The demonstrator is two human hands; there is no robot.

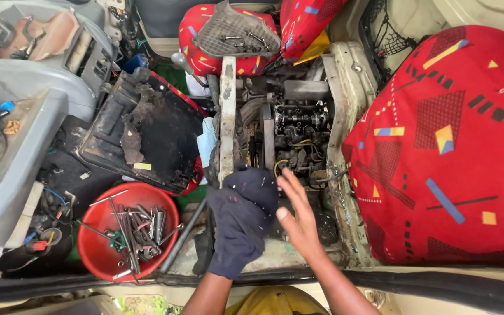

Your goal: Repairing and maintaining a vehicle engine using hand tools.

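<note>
Over the open engine bay, the left hand is wrapped in a dark cloth that drapes from the fingers down past the wrist, so the fingers are hidden and I cannot tell whether they are clenched or merely covered. The cloth's long axis runs from the forearm up toward the engine, its upper end lying just short of the metal beam that crosses the bay lengthwise. The right hand lies just beside the cloth on its right, flat and empty, fingers spread and pointing up and slightly left toward the engine. Both hands sit below the engine, which lies straight ahead of them; the cloth-covered left is nearer the beam, the bare right nearer the hoses and pulleys. Well apart to the left stands a red bowl of tools. A red patterned seat lies to the right, and a mesh tray with bolts rests at the top.
</note>
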